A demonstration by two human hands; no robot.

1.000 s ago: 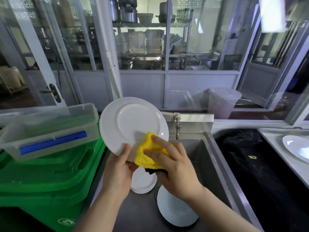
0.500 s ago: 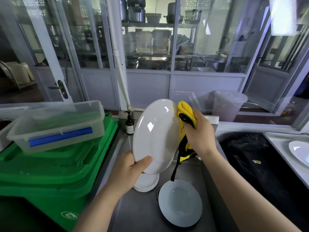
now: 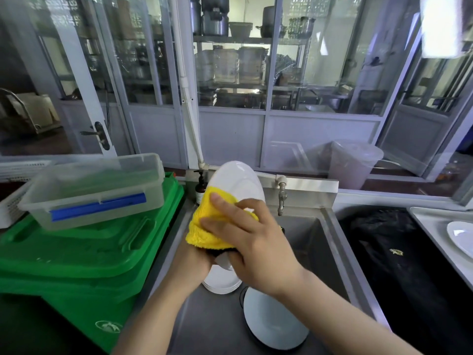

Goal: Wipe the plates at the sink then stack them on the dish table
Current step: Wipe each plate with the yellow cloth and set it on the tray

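A white plate (image 3: 236, 179) stands nearly on edge above the steel sink (image 3: 320, 242). My left hand (image 3: 190, 263) grips its lower rim from below, mostly hidden behind the cloth and my right hand. My right hand (image 3: 252, 243) presses a yellow cloth (image 3: 208, 225) flat against the lower part of the plate. In the sink bottom lie a small stack of white plates (image 3: 221, 283) and one larger plate (image 3: 275, 321). Another white plate (image 3: 460, 237) rests on the dish table (image 3: 432, 226) at the right edge.
A green bin (image 3: 76, 257) with a clear plastic box (image 3: 94, 190) on its lid stands left of the sink. A tap (image 3: 281, 198) and a brown soap bottle (image 3: 200, 188) sit at the back. A black bag (image 3: 409, 265) fills the gap right of the sink.
My right hand and the yellow cloth came from behind the plate's upper right rim to the front, lower on the plate. The plate stays tilted on edge in my left hand.
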